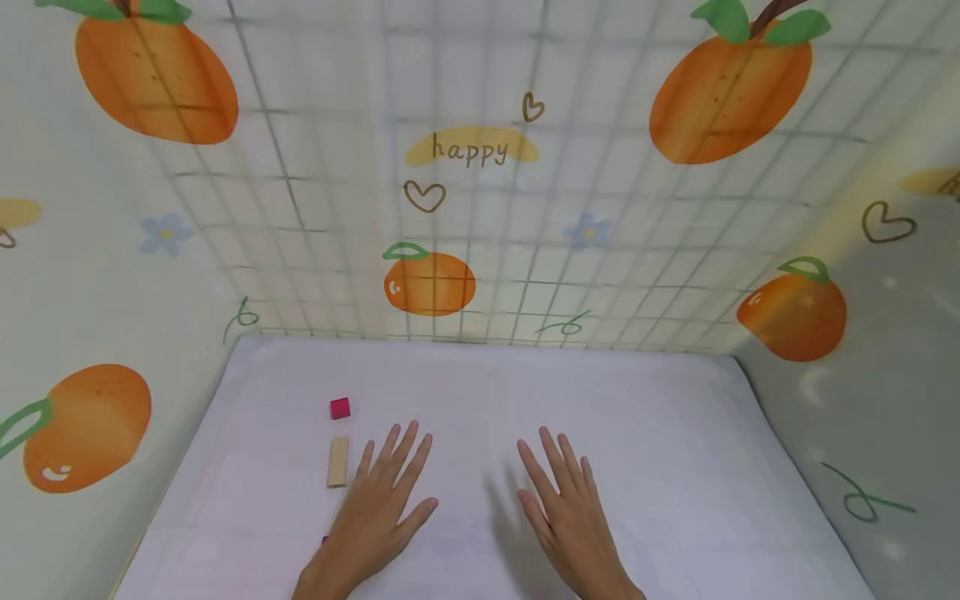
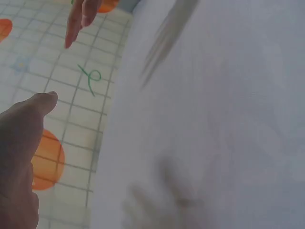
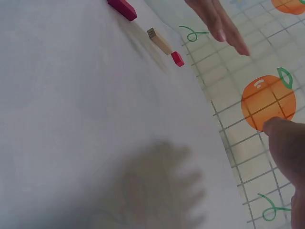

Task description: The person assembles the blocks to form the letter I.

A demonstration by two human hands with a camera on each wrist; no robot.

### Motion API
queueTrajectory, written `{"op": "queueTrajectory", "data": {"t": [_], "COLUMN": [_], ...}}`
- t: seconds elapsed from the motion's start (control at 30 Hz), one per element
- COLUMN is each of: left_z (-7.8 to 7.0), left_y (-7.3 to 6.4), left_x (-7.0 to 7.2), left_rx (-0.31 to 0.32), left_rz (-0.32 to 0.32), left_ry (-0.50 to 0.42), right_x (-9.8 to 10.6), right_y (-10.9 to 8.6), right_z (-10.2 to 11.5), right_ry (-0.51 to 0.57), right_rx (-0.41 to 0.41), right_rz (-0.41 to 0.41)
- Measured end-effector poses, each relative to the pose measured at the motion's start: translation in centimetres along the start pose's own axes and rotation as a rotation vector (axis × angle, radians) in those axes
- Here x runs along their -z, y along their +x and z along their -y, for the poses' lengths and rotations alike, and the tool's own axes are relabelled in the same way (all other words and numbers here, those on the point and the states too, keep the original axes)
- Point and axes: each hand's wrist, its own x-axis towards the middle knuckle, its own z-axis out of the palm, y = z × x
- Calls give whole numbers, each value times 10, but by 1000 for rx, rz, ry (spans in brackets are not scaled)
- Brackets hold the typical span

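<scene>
My left hand (image 1: 378,512) is held over the white table with fingers straight and spread, holding nothing. To its left lies a plain wooden block (image 1: 338,462), with a small red block (image 1: 341,408) farther back. Another red block (image 3: 122,9) shows in the right wrist view; in the head view my left wrist hides most of it. My right hand (image 1: 573,517) hovers at the right, palm down, its fingers extended and nothing in them. Both hands cast shadows on the tabletop.
The white tabletop (image 1: 637,417) meets a patterned curtain (image 1: 487,217) with oranges and a grid at the back. Similar printed sheets stand along the left side (image 1: 97,292) and the right side (image 1: 862,400).
</scene>
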Motion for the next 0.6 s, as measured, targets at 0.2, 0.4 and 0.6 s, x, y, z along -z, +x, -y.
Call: {"op": "queueTrajectory", "data": {"t": [0.2,0.4,0.6], "left_z": [16,47,72], "left_y": [-23,-57,-90], "left_x": [-7,-5,6], "left_rx": [85,189,253], "left_rz": [33,73,174], "left_ry": [-41,-84,-63], "right_x": [-2,-9,-14], "right_y": [-6,-17,-27], "right_z": [-3,-7,-8], "right_ry": [-6,-28,-10], "right_rx": [0,-16,-28], "right_rz": [-1,22,14]}}
